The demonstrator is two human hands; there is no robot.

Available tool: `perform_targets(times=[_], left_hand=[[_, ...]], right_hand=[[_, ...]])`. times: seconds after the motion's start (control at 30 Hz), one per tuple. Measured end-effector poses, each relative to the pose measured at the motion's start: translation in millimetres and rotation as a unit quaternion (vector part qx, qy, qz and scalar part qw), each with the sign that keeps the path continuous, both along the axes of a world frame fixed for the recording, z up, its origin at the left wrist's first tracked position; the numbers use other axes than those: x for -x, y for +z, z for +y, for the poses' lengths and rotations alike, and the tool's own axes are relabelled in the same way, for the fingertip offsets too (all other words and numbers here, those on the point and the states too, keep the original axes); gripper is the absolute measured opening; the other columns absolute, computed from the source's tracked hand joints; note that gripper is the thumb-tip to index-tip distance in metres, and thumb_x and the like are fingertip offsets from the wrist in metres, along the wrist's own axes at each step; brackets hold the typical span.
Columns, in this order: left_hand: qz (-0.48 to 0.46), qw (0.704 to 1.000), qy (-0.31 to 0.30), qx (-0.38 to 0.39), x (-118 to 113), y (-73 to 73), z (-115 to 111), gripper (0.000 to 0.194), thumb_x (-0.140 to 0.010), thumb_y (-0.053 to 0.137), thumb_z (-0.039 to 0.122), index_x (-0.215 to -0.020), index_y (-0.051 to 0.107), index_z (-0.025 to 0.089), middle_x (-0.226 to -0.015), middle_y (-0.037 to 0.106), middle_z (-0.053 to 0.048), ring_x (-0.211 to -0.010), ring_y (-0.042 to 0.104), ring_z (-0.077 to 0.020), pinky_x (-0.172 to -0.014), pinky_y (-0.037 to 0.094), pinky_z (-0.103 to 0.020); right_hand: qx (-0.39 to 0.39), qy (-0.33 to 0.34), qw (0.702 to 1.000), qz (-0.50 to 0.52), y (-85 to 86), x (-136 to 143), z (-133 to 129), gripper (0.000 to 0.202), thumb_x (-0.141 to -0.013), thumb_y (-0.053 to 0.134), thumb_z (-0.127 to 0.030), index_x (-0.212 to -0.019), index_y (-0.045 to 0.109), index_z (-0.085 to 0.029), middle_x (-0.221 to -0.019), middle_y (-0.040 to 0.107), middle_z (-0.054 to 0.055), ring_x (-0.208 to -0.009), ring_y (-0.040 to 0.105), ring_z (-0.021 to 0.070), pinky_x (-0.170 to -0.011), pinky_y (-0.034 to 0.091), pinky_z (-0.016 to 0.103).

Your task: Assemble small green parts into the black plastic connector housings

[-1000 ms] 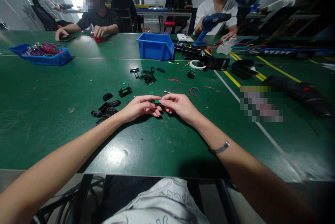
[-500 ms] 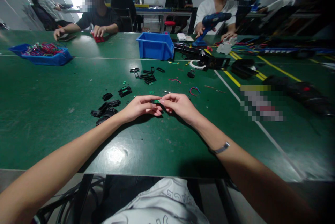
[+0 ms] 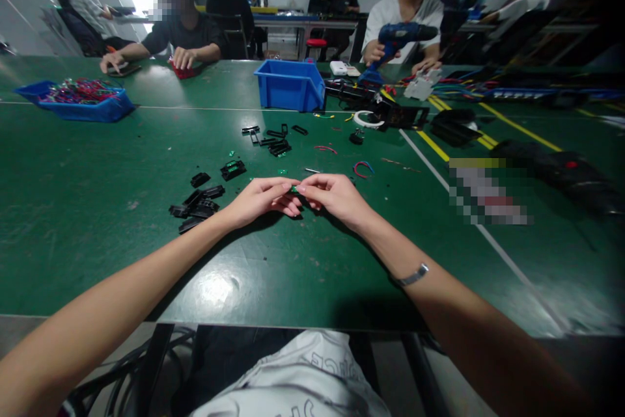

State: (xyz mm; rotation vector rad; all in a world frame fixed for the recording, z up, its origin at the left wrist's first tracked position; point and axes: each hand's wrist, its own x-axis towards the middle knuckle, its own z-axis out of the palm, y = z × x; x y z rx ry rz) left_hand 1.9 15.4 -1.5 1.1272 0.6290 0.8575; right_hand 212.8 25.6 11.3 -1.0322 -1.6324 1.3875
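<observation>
Between my two hands is a small green circuit board (image 3: 294, 189), mostly covered by fingers. My left hand (image 3: 263, 199) pinches its left end with thumb and forefinger, the other fingers curled below. My right hand (image 3: 334, 197) closes on the right end the same way. Whether the board sits in a black housing is hidden by the fingers. Left of my hands lies a black housing with a green board in it (image 3: 233, 170), beside a pile of black plastic housings (image 3: 198, 205). A thin metal rod (image 3: 313, 170) lies just beyond my right hand.
Black plastic frames (image 3: 276, 140) lie farther up the green table (image 3: 122, 209). Behind them stands a blue bin (image 3: 290, 86); a blue tray (image 3: 105, 110) of coloured wires is at left. Short wires (image 3: 362, 170) lie at right. Across the table, a person holds a blue power drill (image 3: 398, 40).
My left thumb has shifted slightly right along the board, so less of it shows. Both hands stay in the same place. Across the table, the drill has tilted a little.
</observation>
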Motion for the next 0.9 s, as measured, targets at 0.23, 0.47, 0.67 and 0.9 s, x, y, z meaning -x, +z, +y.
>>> perform_targets(times=[0.23,0.47,0.67,0.9], left_hand=[[0.006,1.0,0.002,-0.005,0.5,-2.3,0.6,0.047,-0.092,0.07,0.037,-0.128,0.067,0.009,-0.094,0.075,-0.014,-0.081,0.075,-0.0207,-0.083,0.061,-0.039],[0.004,1.0,-0.001,-0.005,0.6,-4.8,1.7,0.045,-0.093,0.068,0.036,-0.129,0.067,0.009,-0.094,0.075,-0.014,-0.081,0.075,-0.0208,-0.083,0.061,-0.039],[0.003,1.0,0.005,0.002,-0.1,-2.1,0.3,0.042,-0.092,0.068,0.032,-0.127,0.068,0.007,-0.091,0.075,-0.014,-0.081,0.075,-0.0216,-0.082,0.061,-0.039],[0.001,1.0,0.006,0.003,0.3,-3.2,0.9,0.041,-0.092,0.068,0.031,-0.126,0.068,0.008,-0.09,0.076,-0.013,-0.08,0.075,-0.0217,-0.082,0.061,-0.04]], right_hand=[[-0.003,0.006,1.0,-0.002,0.6,-0.1,-0.4,0.034,-0.08,0.077,-0.046,-0.09,0.074,-0.013,-0.061,0.061,0.0,-0.052,0.05,0.0102,-0.049,0.038,0.024],[-0.004,0.006,1.0,-0.004,-0.9,0.1,0.0,0.033,-0.082,0.077,-0.045,-0.09,0.074,-0.013,-0.06,0.06,-0.001,-0.052,0.05,0.01,-0.048,0.037,0.024],[-0.017,0.008,1.0,-0.009,-0.7,0.6,-0.4,0.032,-0.082,0.076,-0.044,-0.09,0.073,-0.013,-0.061,0.061,0.0,-0.052,0.05,0.0097,-0.049,0.038,0.024],[-0.026,0.001,1.0,-0.016,1.4,1.6,-1.6,0.033,-0.08,0.077,-0.046,-0.088,0.071,-0.014,-0.062,0.062,0.0,-0.052,0.051,0.0102,-0.049,0.039,0.024]])
